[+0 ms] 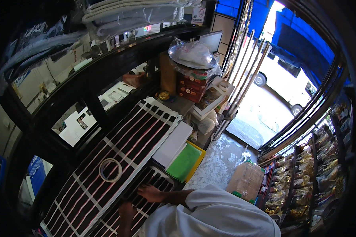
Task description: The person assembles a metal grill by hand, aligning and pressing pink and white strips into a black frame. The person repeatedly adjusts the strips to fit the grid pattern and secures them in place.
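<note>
Smaller dark striped sheet [140,209] seen at lower centre, beneath the hands, alongside the near edge of a larger striped sheet [94,185]. Long axis set diagonally, lower left to upper right, roughly parallel with the larger one; far end pointed toward a green spiral notebook [184,162]. Right hand [150,193] placed over the smaller sheet, fingers directed leftward; whether anything is pinched cannot be told. Left hand [127,213] held lower and to the left, in shadow; its spread or grip cannot be told.

A tape roll [120,170] is laid flat on the larger sheet. Beside its far right edge, a white stack [172,144] is placed, partly over the notebook. Beyond, a red box [190,87] is topped with plastic-wrapped goods. On the floor [215,158], right, a cardboard box [246,179] is seen near racked, wrapped items [298,181].
</note>
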A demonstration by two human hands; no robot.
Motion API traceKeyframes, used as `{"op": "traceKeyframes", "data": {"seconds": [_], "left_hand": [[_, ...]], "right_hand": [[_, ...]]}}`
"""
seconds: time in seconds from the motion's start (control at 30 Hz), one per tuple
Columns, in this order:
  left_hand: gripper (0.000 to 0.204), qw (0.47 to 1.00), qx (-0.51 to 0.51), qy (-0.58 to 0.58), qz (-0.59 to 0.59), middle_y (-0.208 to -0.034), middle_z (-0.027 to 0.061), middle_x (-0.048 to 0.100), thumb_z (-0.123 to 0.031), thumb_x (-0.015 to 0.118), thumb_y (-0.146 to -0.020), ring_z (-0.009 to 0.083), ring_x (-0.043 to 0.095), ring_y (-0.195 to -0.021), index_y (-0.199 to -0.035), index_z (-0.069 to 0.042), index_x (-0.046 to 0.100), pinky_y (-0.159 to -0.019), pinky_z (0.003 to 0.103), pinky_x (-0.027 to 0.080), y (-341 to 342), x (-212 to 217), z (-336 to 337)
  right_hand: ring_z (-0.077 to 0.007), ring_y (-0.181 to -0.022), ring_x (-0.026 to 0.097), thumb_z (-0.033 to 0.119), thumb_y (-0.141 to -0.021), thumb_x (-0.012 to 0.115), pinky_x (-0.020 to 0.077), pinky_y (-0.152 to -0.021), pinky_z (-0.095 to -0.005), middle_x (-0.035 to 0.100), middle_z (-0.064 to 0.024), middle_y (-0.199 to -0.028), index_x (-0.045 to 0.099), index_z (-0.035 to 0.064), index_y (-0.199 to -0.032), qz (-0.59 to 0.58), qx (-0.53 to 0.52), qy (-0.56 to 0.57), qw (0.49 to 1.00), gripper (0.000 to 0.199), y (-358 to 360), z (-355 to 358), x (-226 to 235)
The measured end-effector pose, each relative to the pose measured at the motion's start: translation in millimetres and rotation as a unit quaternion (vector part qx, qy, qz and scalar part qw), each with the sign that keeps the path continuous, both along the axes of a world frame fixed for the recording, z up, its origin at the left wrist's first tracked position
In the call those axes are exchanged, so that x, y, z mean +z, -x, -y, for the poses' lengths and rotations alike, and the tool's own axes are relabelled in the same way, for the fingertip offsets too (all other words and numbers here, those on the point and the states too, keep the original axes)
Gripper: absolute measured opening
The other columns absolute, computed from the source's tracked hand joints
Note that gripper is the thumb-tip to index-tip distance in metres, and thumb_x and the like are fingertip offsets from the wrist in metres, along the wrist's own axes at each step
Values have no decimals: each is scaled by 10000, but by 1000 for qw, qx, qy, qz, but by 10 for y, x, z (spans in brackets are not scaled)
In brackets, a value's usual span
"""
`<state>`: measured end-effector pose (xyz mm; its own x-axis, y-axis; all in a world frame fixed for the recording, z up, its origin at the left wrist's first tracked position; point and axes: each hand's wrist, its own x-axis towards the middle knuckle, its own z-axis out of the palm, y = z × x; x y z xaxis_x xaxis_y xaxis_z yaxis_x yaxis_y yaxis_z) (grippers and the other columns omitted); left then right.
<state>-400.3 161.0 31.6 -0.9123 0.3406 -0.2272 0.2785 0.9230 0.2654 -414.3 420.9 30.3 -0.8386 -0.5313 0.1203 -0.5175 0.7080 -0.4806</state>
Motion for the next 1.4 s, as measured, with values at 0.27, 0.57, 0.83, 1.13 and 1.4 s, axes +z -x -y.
{"op": "traceKeyframes", "data": {"seconds": [0.27, 0.57, 0.83, 1.13, 1.4], "left_hand": [[286, 999, 22, 23, -5, -1002, 215, 785, -260, 869, -882, 422, 796, -986, -1033, -26, 801, -904, 539, 639, -106, 281, -83], [233, 997, -11, -63, -52, -1001, 233, 784, -237, 848, -882, 445, 781, -923, -1007, -48, 789, -828, 558, 634, -170, 170, 28], [303, 972, 81, -114, -189, -1203, 214, 722, -218, 822, -931, 433, 678, -1150, -1157, -35, 735, -1004, 552, 562, -681, 339, 363], [376, 928, 305, -18, -214, -1396, 281, 673, -170, 775, -961, 482, 604, -1321, -1287, 11, 733, -1158, 573, 479, -1252, 241, 1350], [435, 939, 221, -143, -221, -1519, 241, 614, -177, 814, -951, 472, 589, -1388, -1362, -64, 727, -1159, 583, 505, -1184, 284, 785]], "right_hand": [[-432, -1336, 625, 47, -791, 783, 543, -1129, -512, 642, -215, -1364, 679, 8, -1265, 3, 15, 19, 1000, 487, 8, -31, 29], [-400, -1136, 673, 102, -752, 777, 587, -995, -524, 655, -186, -1158, 694, 51, -1219, 59, 10, 25, 998, 478, 46, -23, -152], [-420, -1207, 670, 27, -772, 734, 579, -1025, -528, 660, -204, -1256, 722, 35, -1239, -21, -69, 42, 997, 468, 47, -348, 191], [-481, -1161, 707, 68, -913, 717, 633, -933, -574, 668, -228, -1369, 651, 130, -1382, 17, -241, 12, 970, 478, 385, -792, 236], [-419, -1165, 670, 71, -933, 740, 567, -1033, -544, 687, -156, -1250, 756, 81, -1215, -52, -19, 71, 996, 283, 191, -318, 327]]}}
